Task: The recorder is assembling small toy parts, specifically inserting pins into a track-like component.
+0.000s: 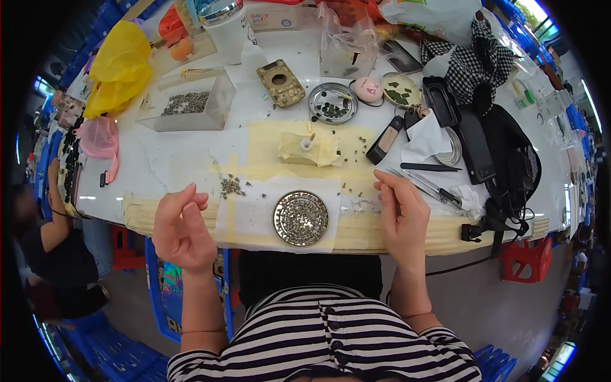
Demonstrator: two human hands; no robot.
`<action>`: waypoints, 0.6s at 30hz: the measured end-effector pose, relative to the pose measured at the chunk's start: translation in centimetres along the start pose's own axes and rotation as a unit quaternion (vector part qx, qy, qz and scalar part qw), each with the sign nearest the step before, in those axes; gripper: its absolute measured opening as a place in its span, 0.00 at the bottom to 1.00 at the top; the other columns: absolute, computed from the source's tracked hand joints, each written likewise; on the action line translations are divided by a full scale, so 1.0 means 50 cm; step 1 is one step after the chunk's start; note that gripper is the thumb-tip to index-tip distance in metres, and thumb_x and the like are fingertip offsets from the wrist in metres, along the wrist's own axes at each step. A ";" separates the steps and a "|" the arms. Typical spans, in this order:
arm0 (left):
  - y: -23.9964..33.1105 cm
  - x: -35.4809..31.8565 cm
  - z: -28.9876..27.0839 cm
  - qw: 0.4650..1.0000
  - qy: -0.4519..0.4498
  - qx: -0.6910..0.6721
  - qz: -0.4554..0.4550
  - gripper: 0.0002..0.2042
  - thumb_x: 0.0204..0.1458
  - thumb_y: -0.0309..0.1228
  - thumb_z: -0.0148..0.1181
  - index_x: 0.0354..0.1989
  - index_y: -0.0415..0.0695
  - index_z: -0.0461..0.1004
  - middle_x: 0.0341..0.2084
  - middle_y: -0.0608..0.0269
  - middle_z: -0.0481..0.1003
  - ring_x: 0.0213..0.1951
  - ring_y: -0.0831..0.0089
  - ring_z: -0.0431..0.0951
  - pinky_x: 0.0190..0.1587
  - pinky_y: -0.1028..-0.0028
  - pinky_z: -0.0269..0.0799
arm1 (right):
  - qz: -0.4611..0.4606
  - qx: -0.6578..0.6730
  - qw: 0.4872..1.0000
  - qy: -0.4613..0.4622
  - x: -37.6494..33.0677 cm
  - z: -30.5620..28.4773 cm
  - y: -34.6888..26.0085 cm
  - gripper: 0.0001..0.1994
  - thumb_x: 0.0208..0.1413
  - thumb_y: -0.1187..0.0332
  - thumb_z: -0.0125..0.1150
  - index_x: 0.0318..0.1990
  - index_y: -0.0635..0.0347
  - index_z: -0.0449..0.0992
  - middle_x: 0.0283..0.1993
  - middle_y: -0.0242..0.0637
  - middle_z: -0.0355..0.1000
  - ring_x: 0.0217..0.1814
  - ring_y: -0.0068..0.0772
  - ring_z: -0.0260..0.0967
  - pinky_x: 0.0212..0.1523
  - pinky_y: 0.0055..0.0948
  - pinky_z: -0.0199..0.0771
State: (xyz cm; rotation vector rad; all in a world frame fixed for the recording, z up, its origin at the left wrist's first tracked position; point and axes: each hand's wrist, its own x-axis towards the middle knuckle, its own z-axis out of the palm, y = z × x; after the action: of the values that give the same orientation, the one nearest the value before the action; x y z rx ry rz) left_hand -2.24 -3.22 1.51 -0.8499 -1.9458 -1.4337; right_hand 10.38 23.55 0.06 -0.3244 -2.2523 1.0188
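Observation:
My left hand [183, 230] hovers over the table's near edge, left of a white sheet [242, 223]. Its fingers are loosely curled and apart, with nothing visible in them. To the right, my right hand [405, 213] is also raised, its index finger and thumb apart and no object showing between them. Between the hands, a round metal tin [301, 218] full of small grey-metallic parts rests on the sheet. A loose pile of similar small parts [231, 186] lies nearest my left hand. Beyond the tin sits a tape-covered block [310, 149] with a small white cylindrical piece on top.
Farther back are a tan model tank hull [280, 83], a clear bin [185, 102] of small parts and a round dish [333, 103] with dark green pieces. Tweezers [429, 167], a black strap and a checkered cloth [468, 60] crowd the right. A yellow bag [119, 69] lies left.

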 end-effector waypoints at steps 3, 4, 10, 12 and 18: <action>-0.042 0.000 0.028 0.999 0.027 0.017 0.006 0.10 0.61 0.21 0.49 0.47 0.31 0.74 0.30 0.58 0.76 0.30 0.77 0.73 0.34 0.79 0.70 | 0.026 0.003 1.000 -0.007 0.001 0.000 -0.009 0.07 0.56 0.80 0.58 0.42 0.67 0.77 0.29 0.39 0.70 0.26 0.30 0.66 0.26 0.25 0.66; -0.049 -0.008 0.035 0.999 0.027 0.024 -0.004 0.10 0.59 0.19 0.50 0.45 0.31 0.75 0.28 0.57 0.76 0.28 0.76 0.73 0.32 0.79 0.70 | 0.024 0.008 1.000 -0.007 0.001 0.002 -0.009 0.06 0.55 0.80 0.59 0.40 0.67 0.77 0.29 0.39 0.69 0.25 0.29 0.66 0.26 0.25 0.66; -0.064 -0.022 0.053 0.999 0.035 0.003 0.033 0.10 0.52 0.14 0.55 0.42 0.31 0.77 0.24 0.53 0.77 0.25 0.70 0.74 0.29 0.77 0.69 | 0.052 -0.023 0.997 -0.045 0.010 0.005 -0.014 0.03 0.52 0.78 0.64 0.33 0.67 0.76 0.29 0.37 0.68 0.26 0.29 0.69 0.27 0.24 0.70; -0.063 -0.023 0.051 0.999 0.013 0.004 0.047 0.09 0.56 0.16 0.53 0.43 0.30 0.75 0.27 0.54 0.76 0.28 0.73 0.74 0.31 0.78 0.70 | 0.053 -0.025 0.997 -0.049 0.013 0.009 -0.018 0.03 0.51 0.79 0.64 0.32 0.67 0.76 0.29 0.37 0.68 0.27 0.29 0.70 0.28 0.24 0.72; -0.059 -0.023 0.051 0.999 -0.003 -0.001 0.044 0.08 0.56 0.16 0.52 0.42 0.30 0.76 0.28 0.54 0.77 0.28 0.74 0.74 0.31 0.78 0.70 | 0.020 -0.068 0.995 -0.064 0.015 0.019 -0.015 0.05 0.49 0.78 0.65 0.30 0.67 0.73 0.29 0.38 0.68 0.28 0.32 0.70 0.28 0.27 0.72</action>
State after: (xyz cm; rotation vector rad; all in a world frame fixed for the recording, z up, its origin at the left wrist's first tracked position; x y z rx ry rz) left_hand -3.99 -1.62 -1.79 -0.9298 -1.8874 -1.3825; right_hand 9.21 22.86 0.47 -0.3734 -2.4456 0.9311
